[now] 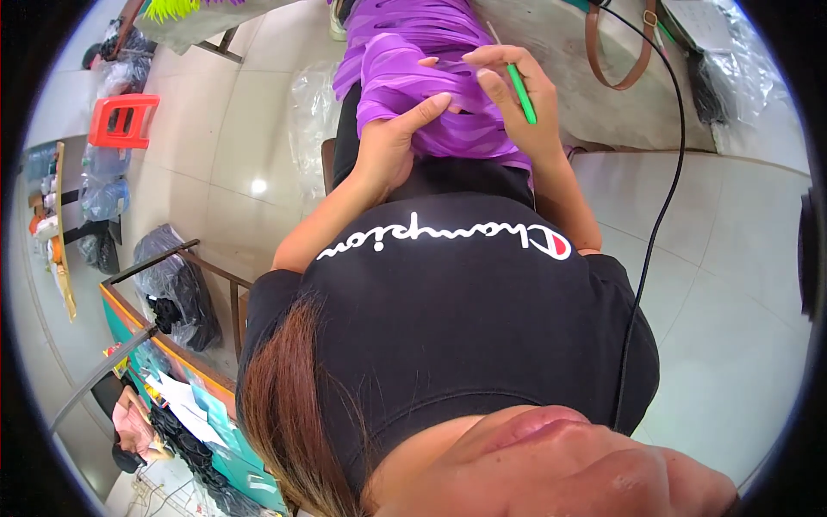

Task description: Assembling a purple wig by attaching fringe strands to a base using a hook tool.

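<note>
A bright purple fabric [416,19], cut or gathered into many narrow strips, lies bunched over my lap and runs away from me across the far edge. My left hand [398,138] is closed on the near left part of it, with the thumb on top and the other fingers partly under the folds. My right hand [536,108] holds a slim tool with a green handle [522,93]. Its thin metal shaft points up past the fingers; the exact shape of its tip is too small to tell. Both hands are close together over the fabric.
To the left stand a red plastic stool [123,121] and a clear plastic bag [312,121]. A brown strap [610,82] hangs off a grey-covered surface [560,77] at the far right. A black cable [670,172] runs down my right side. A person [133,426] sits by a cluttered table at lower left.
</note>
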{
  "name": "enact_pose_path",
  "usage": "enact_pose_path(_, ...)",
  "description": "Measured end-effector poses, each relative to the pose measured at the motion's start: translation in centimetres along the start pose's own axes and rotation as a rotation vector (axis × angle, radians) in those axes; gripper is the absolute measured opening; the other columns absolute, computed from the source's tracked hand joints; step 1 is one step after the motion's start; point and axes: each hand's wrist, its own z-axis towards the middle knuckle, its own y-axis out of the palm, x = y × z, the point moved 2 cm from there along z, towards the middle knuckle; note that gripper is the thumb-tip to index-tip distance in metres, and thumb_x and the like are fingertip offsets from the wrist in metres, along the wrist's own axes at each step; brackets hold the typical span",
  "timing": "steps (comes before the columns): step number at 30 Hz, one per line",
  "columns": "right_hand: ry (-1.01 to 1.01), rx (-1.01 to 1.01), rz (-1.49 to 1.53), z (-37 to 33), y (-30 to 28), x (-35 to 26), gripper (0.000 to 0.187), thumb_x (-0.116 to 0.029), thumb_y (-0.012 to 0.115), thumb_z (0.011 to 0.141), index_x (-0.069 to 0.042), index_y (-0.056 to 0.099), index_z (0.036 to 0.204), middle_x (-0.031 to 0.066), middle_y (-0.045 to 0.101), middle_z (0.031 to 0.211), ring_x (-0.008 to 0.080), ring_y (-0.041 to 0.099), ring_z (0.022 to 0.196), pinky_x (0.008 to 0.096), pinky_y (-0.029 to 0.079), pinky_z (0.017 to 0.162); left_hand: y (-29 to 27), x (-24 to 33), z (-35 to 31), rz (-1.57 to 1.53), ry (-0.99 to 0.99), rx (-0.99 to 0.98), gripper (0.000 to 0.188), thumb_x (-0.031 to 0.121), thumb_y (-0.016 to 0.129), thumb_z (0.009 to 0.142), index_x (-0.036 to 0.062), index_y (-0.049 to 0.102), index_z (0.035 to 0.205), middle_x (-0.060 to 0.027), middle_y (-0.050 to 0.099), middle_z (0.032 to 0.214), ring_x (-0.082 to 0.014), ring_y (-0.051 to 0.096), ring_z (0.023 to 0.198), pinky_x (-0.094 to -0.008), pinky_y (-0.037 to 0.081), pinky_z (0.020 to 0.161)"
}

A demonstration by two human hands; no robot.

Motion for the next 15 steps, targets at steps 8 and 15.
enact_pose_path(8, -0.242, -0.250, -0.051, -1.1, -0.2, 0.2, 0.068, -0.048, 0.029, 0.100, 0.003, 0.060, 0.069, 0.0100, 0.058, 0.070, 0.0168, 0.052, 0.059, 0.0274, 0.041, 0.054, -0.2, 0.0, -0.1, -0.005, -0.014, -0.009, 0.051, -0.001, 0.062, 0.083, -0.0006, 0.043, 0.131, -0.0088, 0.064, 0.099, -0.0165, 0.062, 0.093, -0.0307, 0.045, 0.091)
enact_pose_path(15, -0.216, -0.239, 0.005, -1.0, -0.5, 0.7, 0.061, -0.042, 0.033, 0.101, 0.004, 0.058, 0.068, 0.0105, 0.058, 0.070, 0.0174, 0.053, 0.060, 0.0279, 0.042, 0.055, 0.0, 0.1, -0.2, -0.011, -0.012, -0.020, 0.051, -0.002, 0.062, 0.083, -0.0005, 0.043, 0.131, -0.0095, 0.063, 0.099, -0.0174, 0.062, 0.092, -0.0309, 0.047, 0.088)
